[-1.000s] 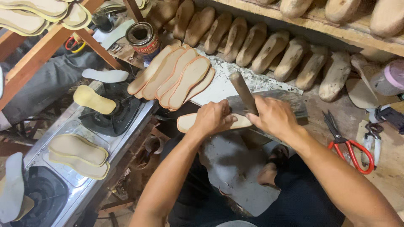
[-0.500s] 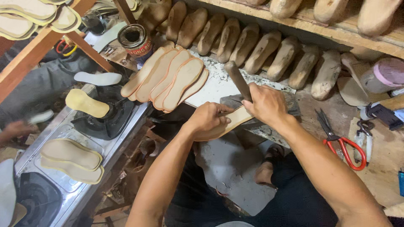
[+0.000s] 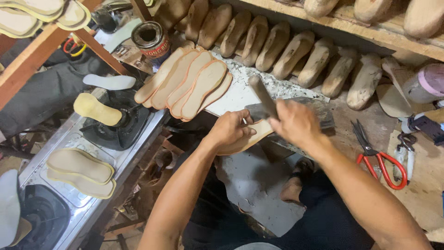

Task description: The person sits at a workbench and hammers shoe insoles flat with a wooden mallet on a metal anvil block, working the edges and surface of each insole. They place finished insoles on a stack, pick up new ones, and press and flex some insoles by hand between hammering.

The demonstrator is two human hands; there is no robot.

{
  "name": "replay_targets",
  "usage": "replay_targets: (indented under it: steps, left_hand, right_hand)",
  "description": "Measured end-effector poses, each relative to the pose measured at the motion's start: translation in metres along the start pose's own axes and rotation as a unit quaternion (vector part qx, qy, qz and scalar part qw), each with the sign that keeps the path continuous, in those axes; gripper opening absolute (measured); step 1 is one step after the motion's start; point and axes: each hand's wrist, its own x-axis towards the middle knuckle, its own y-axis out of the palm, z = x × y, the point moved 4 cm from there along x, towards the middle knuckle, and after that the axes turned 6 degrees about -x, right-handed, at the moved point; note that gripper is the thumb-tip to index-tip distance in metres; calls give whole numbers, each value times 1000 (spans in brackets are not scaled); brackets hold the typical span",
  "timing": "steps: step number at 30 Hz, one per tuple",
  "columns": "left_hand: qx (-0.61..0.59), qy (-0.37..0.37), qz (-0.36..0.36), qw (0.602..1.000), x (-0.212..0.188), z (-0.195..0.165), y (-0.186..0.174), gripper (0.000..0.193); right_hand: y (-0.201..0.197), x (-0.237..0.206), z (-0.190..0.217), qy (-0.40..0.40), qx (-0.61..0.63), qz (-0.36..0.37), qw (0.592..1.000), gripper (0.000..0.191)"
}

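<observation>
Head view, left hand (image 3: pixel 230 131) pressing insole (image 3: pixel 256 132), right hand (image 3: pixel 296 122) gripping hammer (image 3: pixel 263 98)

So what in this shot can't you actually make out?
- Head view: the tool's working end is blurred, its grip hidden inside the right hand.
- The insole is mostly covered by the left hand.
- The scissors' far handle loop is hard to trace.
- The shelf's upper lasts are cut by the top edge.

An open round tin (image 3: pixel 151 40) with a red-and-white label band stands just left of the fanned tan insoles (image 3: pixel 189 83), touching their upper edge.
</observation>
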Motion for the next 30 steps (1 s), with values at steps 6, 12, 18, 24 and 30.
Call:
replay_targets:
  steps: [6,12,18,24,30]
  left_hand:
    - [-31,-19,18,999,-20,18,-15,51]
    - [-222,17,89,971,-16,27,-6,48]
    - [-133,-34,17,990,-2,17,17,40]
    - [-149,-21,-40,988,-5,25,13,43]
    - [-121,-6,-58,991,-3,23,16,47]
  right_hand:
    - [-7,-18,-3,-24,-1,-29,999,43]
    - [-10,-4,-23,64,-12,-38,997,40]
    - [-4,-4,7,24,2,-76,997,42]
    - [-11,-14,5,29,41,-46,998,46]
    - [-9,2,16,-5,34,-59,998,50]
